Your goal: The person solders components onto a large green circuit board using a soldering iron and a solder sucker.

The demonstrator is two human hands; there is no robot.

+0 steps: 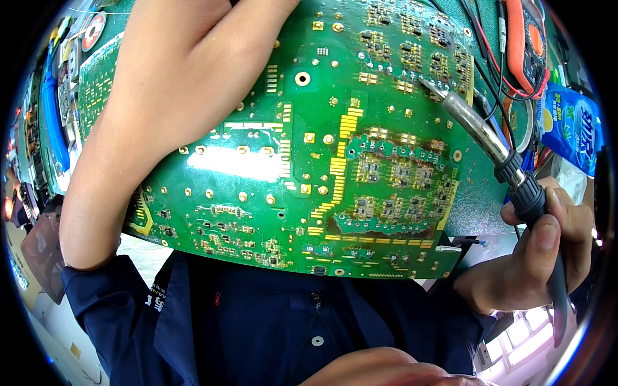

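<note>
A large green circuit board [315, 225] with gold pads, small chips and brownish stained patches fills the middle. My left hand [180, 71] lies over its upper left part, fingers running out of view at the top edge. My right hand [552, 238], at the lower right, is closed round the dark handle of a soldering iron [479, 132]. The iron's metal tip points up-left and sits on or just above a row of solder joints near the board's upper right; I cannot tell if it touches.
An orange multimeter [524, 38] with cables, a blue packet [570, 132] and loose tools crowd the right. A second green board [96, 90], blue-handled tool [56, 128] and round label [93, 31] are at left, with a partly visible person [19, 199] beyond. The bench mat [476, 212] is green.
</note>
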